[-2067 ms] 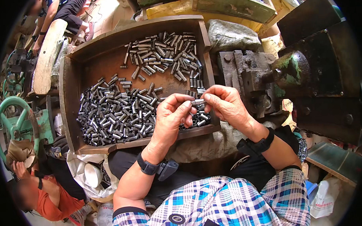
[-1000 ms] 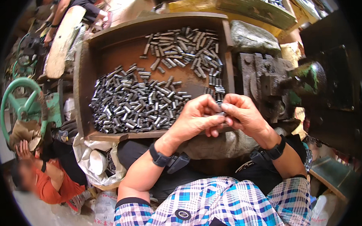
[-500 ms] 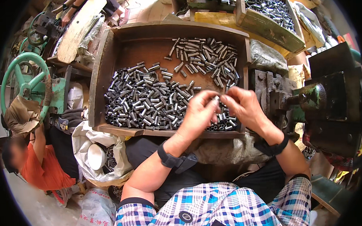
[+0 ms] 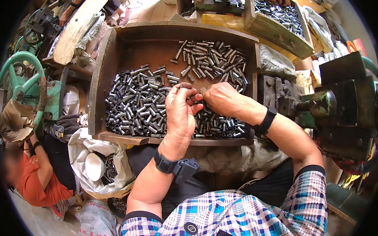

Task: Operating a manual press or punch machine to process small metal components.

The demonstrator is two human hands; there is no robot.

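Left of the person's left hand (image 4: 180,110), and nearer it than the other, short metal tubes (image 4: 134,105) lie heaped, long axes pointing every way. That hand is palm-up, fingers loosely curled; the right hand (image 4: 226,99) bends narrowly down against its fingertips. Whether either grips a piece cannot be told. Beyond the right hand, longer metal sleeves (image 4: 214,59) lie, many aslant.
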